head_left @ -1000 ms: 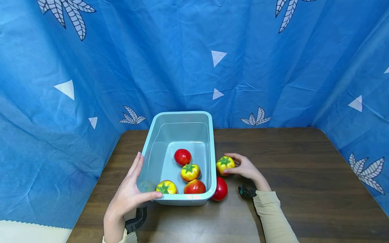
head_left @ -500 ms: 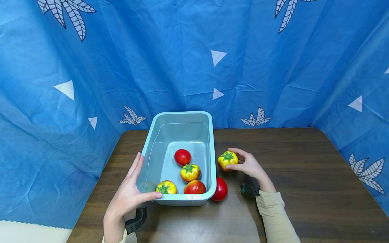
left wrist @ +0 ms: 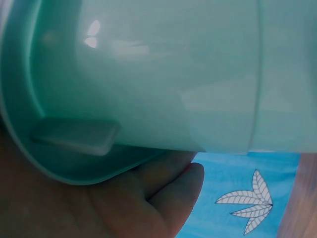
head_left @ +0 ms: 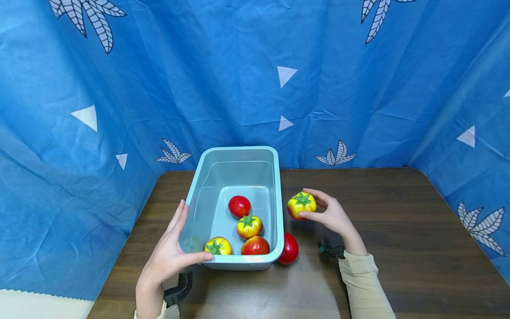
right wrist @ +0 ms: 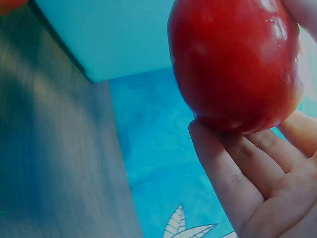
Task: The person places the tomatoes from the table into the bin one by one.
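Observation:
My right hand (head_left: 332,215) holds a yellow-topped tomato (head_left: 301,204) with a green star-shaped calyx between thumb and fingers, to the right of a pale blue plastic bin (head_left: 276,195). In the right wrist view the held tomato's glossy red underside (right wrist: 233,64) shows above the fingers. My left hand (head_left: 167,252) rests at the bin's front left corner, thumb on the front rim and straight fingers along the left side. In the bin lie a red tomato (head_left: 239,206), a yellow-red one (head_left: 249,227), a yellow one (head_left: 218,246) and an orange-red one (head_left: 255,245).
Another red tomato (head_left: 289,249) lies on the brown wooden table (head_left: 406,248), right against the bin's front right side and partly hidden by its rim. A blue cloth (head_left: 239,88) with leaf and triangle prints hangs behind the table and along both sides.
My right hand has lifted the yellow-topped tomato from beside the bin, moving it up, back and slightly right in the head view. The left hand and the bin have stayed put.

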Motion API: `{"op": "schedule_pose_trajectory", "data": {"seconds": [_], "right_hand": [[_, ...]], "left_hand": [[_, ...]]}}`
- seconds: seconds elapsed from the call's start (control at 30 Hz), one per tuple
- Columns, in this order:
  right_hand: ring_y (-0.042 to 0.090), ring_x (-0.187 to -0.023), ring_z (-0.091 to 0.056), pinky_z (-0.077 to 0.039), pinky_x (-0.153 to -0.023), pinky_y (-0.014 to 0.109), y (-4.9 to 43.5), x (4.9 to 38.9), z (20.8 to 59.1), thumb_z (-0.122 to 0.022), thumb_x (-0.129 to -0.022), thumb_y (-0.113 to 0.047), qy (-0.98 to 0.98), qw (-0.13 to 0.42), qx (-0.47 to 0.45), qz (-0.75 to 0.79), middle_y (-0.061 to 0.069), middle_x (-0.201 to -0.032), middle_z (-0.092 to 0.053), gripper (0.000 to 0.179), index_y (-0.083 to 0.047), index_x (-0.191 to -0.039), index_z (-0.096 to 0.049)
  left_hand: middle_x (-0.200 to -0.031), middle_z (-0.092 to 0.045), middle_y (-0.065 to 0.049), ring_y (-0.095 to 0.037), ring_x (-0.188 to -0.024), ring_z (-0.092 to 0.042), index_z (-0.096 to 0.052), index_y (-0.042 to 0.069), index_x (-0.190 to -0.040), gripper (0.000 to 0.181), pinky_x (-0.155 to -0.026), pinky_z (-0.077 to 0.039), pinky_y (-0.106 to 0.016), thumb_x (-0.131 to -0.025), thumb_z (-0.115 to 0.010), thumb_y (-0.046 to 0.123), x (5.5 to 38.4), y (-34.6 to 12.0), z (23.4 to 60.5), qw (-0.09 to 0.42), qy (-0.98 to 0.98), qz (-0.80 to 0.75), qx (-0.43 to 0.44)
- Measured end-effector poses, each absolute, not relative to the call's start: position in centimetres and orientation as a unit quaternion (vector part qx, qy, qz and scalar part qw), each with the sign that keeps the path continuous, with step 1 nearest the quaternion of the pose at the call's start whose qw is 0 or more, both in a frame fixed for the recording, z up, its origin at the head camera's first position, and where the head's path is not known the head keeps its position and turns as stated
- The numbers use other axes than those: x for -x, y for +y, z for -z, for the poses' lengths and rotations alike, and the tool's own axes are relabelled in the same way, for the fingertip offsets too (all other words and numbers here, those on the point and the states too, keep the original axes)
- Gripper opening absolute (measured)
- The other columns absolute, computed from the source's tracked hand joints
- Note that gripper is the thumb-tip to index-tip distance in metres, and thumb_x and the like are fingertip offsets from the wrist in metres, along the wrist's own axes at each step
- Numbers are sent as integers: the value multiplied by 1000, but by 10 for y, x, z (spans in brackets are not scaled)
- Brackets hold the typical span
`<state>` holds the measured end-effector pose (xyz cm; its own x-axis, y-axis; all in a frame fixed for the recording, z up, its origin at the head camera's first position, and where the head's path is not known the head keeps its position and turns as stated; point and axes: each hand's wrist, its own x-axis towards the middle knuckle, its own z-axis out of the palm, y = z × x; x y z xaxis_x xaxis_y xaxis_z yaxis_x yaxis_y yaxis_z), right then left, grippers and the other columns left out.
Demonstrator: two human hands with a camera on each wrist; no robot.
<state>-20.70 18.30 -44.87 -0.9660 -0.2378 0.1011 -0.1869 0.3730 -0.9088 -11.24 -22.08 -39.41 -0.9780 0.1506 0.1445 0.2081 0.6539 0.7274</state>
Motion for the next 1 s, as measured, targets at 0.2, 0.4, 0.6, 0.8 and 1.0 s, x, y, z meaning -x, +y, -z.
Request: {"op": "schedule_pose_trajectory", "data": {"seconds": [0.2,0.4,0.6,0.8,1.0], "right_hand": [[30,-109,-53,-52,-81,29,183,200,437,-78,-77,-28,826,-4,131,548,12,-129,-52,67,-13,-136,-49],[27,-108,-53,-51,-83,34,182,194,427,-78,-77,-26,826,-20,134,547,9,-130,-52,67,-15,-136,-49],[26,-109,-53,-50,-83,26,181,189,420,-78,-78,-22,825,-34,141,546,7,-132,-52,67,-13,-137,-48],[22,-108,-53,-48,-83,20,181,183,412,-78,-78,-19,821,-53,147,549,3,-133,-52,63,-19,-135,-51],[20,-106,-53,-50,-81,22,178,176,406,-78,-77,-16,815,-67,161,553,2,-133,-52,63,-20,-134,-52]], "left_hand": [[-157,-2,-1,-37,-135,-22,-12,14,-152,114,-93,-34,-66,-66,-84,35,112,-221,394,33,-910,403,97],[-157,-2,0,-36,-135,-22,-12,14,-152,113,-93,-34,-66,-66,-84,35,112,-221,394,32,-910,403,96],[-157,-2,0,-36,-135,-22,-12,14,-152,113,-93,-34,-65,-66,-84,35,112,-221,394,30,-909,404,95],[-157,-2,0,-36,-135,-21,-12,14,-152,114,-94,-33,-66,-66,-84,35,113,-221,394,30,-909,405,96],[-157,-2,-1,-36,-136,-20,-12,14,-152,114,-94,-33,-66,-66,-84,35,113,-222,394,30,-906,409,100]]}}
